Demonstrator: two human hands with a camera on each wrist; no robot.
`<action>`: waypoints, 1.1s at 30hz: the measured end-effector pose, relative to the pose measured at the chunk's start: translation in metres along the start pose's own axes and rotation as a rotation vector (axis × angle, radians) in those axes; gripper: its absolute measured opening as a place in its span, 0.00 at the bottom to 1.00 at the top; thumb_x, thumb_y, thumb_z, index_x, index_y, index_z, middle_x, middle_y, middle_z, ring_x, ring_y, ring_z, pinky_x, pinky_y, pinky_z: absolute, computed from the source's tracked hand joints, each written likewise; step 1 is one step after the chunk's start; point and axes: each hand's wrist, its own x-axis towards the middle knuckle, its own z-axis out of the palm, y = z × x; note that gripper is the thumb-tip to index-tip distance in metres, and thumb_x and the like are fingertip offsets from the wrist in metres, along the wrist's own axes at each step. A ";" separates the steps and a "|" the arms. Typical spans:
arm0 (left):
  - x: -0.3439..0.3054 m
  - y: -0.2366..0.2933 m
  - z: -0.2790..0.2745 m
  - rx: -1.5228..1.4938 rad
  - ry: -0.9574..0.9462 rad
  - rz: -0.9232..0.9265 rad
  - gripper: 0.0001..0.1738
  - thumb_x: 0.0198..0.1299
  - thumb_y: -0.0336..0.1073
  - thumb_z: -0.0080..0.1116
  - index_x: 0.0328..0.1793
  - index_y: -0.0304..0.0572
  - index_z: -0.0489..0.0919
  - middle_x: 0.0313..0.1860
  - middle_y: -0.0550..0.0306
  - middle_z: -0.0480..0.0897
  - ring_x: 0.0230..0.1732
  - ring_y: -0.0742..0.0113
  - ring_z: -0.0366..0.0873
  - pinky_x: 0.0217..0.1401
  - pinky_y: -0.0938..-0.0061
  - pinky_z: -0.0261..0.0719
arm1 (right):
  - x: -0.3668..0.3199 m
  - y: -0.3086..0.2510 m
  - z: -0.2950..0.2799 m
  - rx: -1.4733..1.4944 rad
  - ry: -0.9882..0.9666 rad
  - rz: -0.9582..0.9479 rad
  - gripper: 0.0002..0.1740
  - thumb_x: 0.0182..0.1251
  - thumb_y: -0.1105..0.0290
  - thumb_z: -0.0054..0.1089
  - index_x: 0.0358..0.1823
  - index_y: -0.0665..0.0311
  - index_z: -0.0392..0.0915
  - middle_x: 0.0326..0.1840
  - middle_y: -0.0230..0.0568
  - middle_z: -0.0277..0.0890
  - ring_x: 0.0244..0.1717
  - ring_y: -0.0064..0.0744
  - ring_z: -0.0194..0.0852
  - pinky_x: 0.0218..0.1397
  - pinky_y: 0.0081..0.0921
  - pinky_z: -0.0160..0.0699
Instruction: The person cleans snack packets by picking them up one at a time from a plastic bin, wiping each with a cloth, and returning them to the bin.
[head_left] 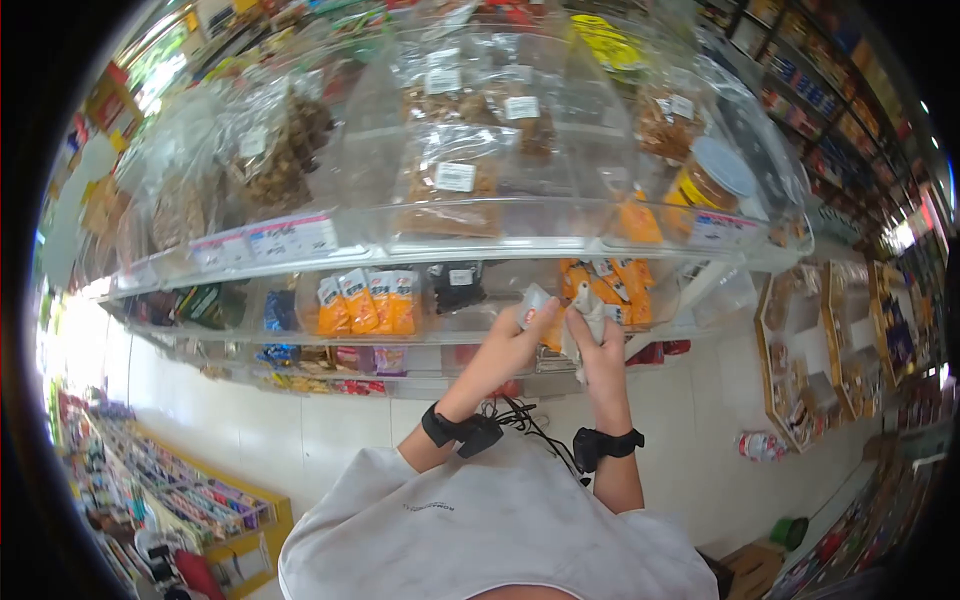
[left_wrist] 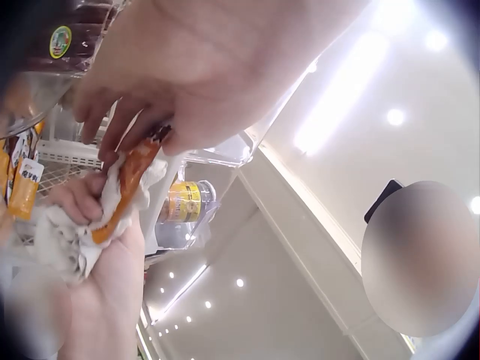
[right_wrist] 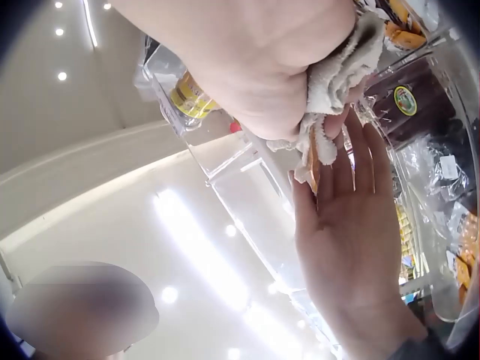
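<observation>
My left hand pinches the end of a small orange-and-white snack packet between thumb and fingers. Beside it, my right hand grips a crumpled white cloth. The cloth lies against the packet, and in the left wrist view the packet runs from the left fingertips into the cloth. In the right wrist view, the packet's edge shows between the cloth and the left hand. Both hands are in front of a lower shelf bin, where more orange packets lie.
Upright orange packets and a black packet stand in the bins to the left. Above them, a clear shelf edge carries bagged dried goods and a yellow-labelled jar. Wooden display trays stand at the right.
</observation>
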 end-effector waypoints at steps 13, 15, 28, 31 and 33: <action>-0.038 -0.001 -0.064 -0.135 0.224 0.260 0.27 0.81 0.48 0.41 0.66 0.31 0.76 0.56 0.53 0.84 0.62 0.66 0.79 0.66 0.71 0.73 | 0.008 0.013 0.093 0.159 -0.207 0.104 0.17 0.73 0.65 0.65 0.55 0.70 0.80 0.46 0.34 0.83 0.46 0.19 0.78 0.50 0.21 0.77; -0.039 0.000 -0.072 0.016 0.283 0.380 0.27 0.82 0.49 0.38 0.65 0.31 0.77 0.55 0.53 0.84 0.58 0.68 0.80 0.64 0.72 0.74 | 0.009 0.027 0.101 0.180 -0.212 0.141 0.18 0.73 0.65 0.65 0.57 0.70 0.79 0.49 0.35 0.82 0.48 0.20 0.77 0.52 0.21 0.76; -0.032 -0.009 -0.154 -0.656 0.473 0.101 0.33 0.81 0.58 0.33 0.50 0.34 0.78 0.34 0.54 0.82 0.37 0.64 0.79 0.46 0.71 0.77 | -0.002 0.019 0.119 -0.091 -0.311 0.130 0.18 0.73 0.65 0.65 0.56 0.70 0.79 0.49 0.35 0.83 0.45 0.21 0.80 0.49 0.21 0.79; -0.034 -0.021 -0.208 0.225 0.815 0.156 0.27 0.75 0.54 0.51 0.53 0.32 0.77 0.38 0.45 0.82 0.42 0.54 0.80 0.49 0.63 0.77 | 0.006 0.021 0.095 0.002 -0.173 0.146 0.18 0.71 0.65 0.68 0.56 0.69 0.79 0.50 0.35 0.82 0.47 0.20 0.78 0.51 0.20 0.76; -0.034 -0.030 -0.238 0.848 0.925 0.195 0.25 0.68 0.50 0.61 0.55 0.31 0.77 0.44 0.41 0.80 0.46 0.48 0.78 0.51 0.58 0.76 | 0.010 0.023 0.083 0.035 -0.125 0.136 0.19 0.71 0.64 0.68 0.56 0.69 0.79 0.50 0.35 0.82 0.48 0.21 0.78 0.52 0.20 0.75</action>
